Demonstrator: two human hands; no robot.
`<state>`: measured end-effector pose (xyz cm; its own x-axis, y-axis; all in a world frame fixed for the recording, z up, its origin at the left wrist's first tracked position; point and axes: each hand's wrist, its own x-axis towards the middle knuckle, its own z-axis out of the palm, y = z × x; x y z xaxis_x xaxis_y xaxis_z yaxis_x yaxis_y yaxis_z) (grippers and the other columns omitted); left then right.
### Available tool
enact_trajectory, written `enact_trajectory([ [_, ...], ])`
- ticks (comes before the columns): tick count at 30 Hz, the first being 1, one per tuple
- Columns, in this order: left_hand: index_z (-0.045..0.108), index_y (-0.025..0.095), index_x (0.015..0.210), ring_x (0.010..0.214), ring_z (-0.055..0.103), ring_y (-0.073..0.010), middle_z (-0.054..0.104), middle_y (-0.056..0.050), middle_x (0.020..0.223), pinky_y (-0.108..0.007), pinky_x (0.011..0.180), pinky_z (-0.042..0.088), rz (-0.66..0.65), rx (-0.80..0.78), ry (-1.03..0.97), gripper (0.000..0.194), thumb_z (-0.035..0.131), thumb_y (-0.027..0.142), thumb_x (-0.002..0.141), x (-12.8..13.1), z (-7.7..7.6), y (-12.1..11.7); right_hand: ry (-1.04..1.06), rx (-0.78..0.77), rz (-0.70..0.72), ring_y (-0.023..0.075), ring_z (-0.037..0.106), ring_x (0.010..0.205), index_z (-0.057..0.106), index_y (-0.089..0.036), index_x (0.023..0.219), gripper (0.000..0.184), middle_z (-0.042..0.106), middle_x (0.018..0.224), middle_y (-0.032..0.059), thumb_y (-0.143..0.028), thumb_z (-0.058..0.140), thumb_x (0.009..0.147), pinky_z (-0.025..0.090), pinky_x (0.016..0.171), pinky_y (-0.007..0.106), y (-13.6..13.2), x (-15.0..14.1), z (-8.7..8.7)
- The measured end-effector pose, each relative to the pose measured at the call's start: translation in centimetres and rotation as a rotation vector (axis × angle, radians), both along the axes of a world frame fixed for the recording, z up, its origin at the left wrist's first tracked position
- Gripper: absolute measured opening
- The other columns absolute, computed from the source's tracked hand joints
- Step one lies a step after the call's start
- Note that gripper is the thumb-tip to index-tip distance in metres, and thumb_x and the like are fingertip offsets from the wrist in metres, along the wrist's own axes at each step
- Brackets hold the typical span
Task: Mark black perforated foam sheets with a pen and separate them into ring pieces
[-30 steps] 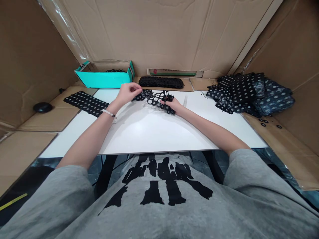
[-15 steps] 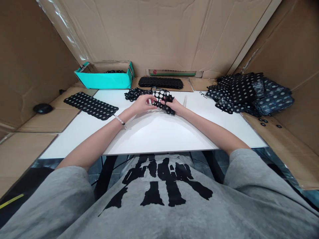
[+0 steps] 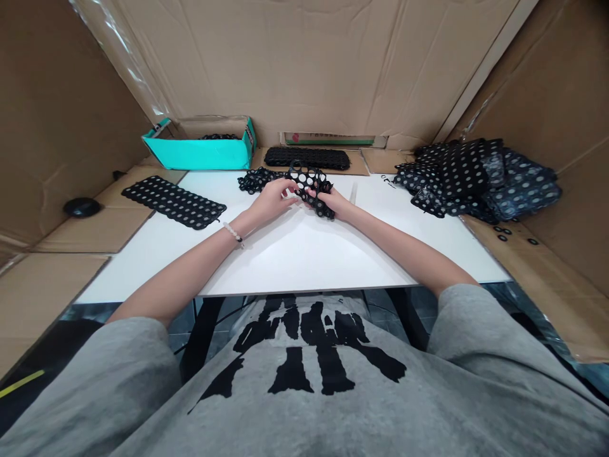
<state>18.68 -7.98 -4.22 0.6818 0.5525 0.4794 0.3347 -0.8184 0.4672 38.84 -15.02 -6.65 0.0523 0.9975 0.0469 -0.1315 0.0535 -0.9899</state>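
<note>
Whole booth's basically lined with cardboard walls [image 3: 285,63], up top and both sides, with a white surface [image 3: 304,266] on black legs [image 3: 202,336] over a dark tiled floor [image 3: 380,303].

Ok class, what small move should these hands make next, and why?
Probably the left hand and right hand should spread the bunched black perforated sheet flat on the white table, because it is crumpled between them, while a similar sheet lies flat to the left.
</note>
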Motion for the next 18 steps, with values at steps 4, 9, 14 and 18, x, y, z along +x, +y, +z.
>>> enact_trajectory([
  [4, 0.073, 0.017, 0.100, 0.080, 0.064, -0.0181, 0.074, -0.007, 0.099, -0.031, 0.074, 0.052, 0.005, -0.085, -0.010, 0.026, 0.072, 0.031, 0.079, 0.2, -0.1, -0.1, 0.007, 0.006, 0.029, 0.0197, 0.070, 0.091, 0.062, -0.021, 0.093, 0.023, 0.074, 0.096, 0.0028, -0.030, 0.079, 0.080, 0.061, 0.092, 0.042, -0.2, 0.1, 0.2],
  [9, 0.074, 0.016, 0.088, 0.073, 0.065, -0.0183, 0.074, -0.007, 0.085, -0.032, 0.071, 0.053, 0.006, -0.385, -0.104, 0.038, 0.087, 0.042, 0.063, 0.4, -0.1, 0.7, -0.026, 0.024, 0.022, 0.0199, 0.069, 0.087, 0.066, -0.020, 0.093, 0.035, 0.075, 0.093, 0.0033, -0.041, 0.084, 0.071, 0.061, 0.087, 0.039, 0.0, 0.2, -0.2],
  [14, 0.075, 0.016, 0.085, 0.069, 0.066, -0.0187, 0.073, -0.007, 0.078, -0.034, 0.068, 0.054, -0.011, -0.762, -0.181, 0.044, 0.094, 0.039, 0.053, 0.0, 0.5, 1.0, -0.078, 0.046, 0.032, 0.0188, 0.069, 0.084, 0.071, -0.018, 0.094, 0.045, 0.076, 0.087, 0.0019, -0.039, 0.089, 0.059, 0.058, 0.088, 0.038, 0.1, 0.3, -0.3],
  [18, 0.077, 0.015, 0.082, 0.069, 0.065, -0.0167, 0.073, -0.006, 0.077, -0.033, 0.070, 0.054, 0.052, -0.834, -0.283, 0.038, 0.094, 0.032, 0.053, 0.1, 1.1, 1.2, -0.123, 0.049, -0.013, 0.0199, 0.068, 0.087, 0.073, -0.016, 0.087, 0.042, 0.076, 0.086, 0.0028, -0.033, 0.089, 0.054, 0.055, 0.093, 0.039, 0.1, 0.2, 0.0],
])
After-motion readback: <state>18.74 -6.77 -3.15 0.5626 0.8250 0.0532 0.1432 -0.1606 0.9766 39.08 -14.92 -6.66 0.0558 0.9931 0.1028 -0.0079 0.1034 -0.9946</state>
